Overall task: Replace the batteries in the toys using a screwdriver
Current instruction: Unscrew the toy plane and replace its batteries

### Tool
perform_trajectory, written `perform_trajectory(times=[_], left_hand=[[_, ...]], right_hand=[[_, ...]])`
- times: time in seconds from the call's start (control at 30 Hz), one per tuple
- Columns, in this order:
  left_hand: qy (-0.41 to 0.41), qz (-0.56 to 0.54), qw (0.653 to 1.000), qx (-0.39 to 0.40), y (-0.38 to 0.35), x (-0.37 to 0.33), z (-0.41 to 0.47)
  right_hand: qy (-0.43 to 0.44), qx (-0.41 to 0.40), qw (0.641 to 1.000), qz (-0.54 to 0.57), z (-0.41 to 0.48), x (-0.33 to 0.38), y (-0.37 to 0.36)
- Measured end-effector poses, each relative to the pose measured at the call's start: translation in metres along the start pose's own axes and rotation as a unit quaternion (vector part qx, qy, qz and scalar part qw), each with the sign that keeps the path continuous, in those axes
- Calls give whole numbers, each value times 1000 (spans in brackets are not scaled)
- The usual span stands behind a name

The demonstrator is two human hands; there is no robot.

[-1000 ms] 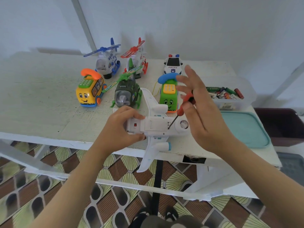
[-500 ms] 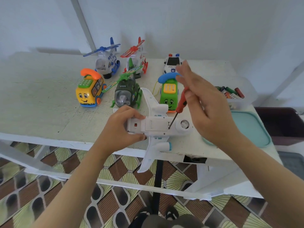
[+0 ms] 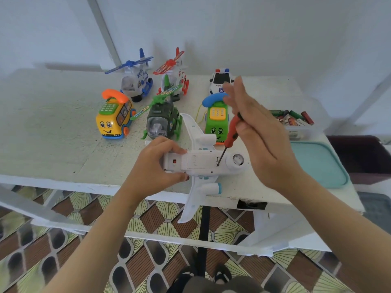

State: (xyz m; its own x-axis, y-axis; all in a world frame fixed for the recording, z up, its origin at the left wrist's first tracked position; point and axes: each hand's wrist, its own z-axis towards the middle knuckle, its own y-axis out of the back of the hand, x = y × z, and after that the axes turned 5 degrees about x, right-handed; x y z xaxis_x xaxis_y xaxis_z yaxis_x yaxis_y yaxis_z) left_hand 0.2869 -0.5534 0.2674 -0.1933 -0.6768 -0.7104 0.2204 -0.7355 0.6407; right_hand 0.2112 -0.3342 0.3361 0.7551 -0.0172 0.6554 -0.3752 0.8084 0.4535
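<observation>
Our left hand (image 3: 154, 166) is gripping one end of the white toy plane (image 3: 203, 162), lying belly-up on the desk (image 3: 53, 134), fuselage running across between our hands. Our right hand (image 3: 260, 144) is pinching the red screwdriver (image 3: 231, 132), tip slanting down-left onto the belly.

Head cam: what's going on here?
A person is working on a white toy airplane, belly up at the front edge of the table. The left hand grips its tail end. The right hand pinches a red-handled screwdriver, with the tip set at the right end of the battery cover, which is not yet off. A tub of batteries sits to the right.
</observation>
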Motion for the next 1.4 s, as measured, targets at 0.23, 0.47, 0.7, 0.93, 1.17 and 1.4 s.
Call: perform_trajectory(times=[0.23,0.47,0.7,0.93,1.17,1.4], left_hand=[[-6,-9,1000,-4,0,1,0],[0,-2,1000,-5,0,2,0],[-5,-1,1000,-5,-1,2,-1],[-6,-5,1000,-5,-1,2,0],[-6,-4,1000,-6,-1,3,0],[3,-6,1000,-4,0,2,2]], right_hand=[[41,-61,989,-129,2,5,-9],[-26,9,999,-45,5,7,-7],[-16,-109,992,-65,5,3,-7],[-22,52,998,-9,11,7,-3],[7,-30,992,-124,16,9,-3],[7,20,989,-146,21,12,8]])
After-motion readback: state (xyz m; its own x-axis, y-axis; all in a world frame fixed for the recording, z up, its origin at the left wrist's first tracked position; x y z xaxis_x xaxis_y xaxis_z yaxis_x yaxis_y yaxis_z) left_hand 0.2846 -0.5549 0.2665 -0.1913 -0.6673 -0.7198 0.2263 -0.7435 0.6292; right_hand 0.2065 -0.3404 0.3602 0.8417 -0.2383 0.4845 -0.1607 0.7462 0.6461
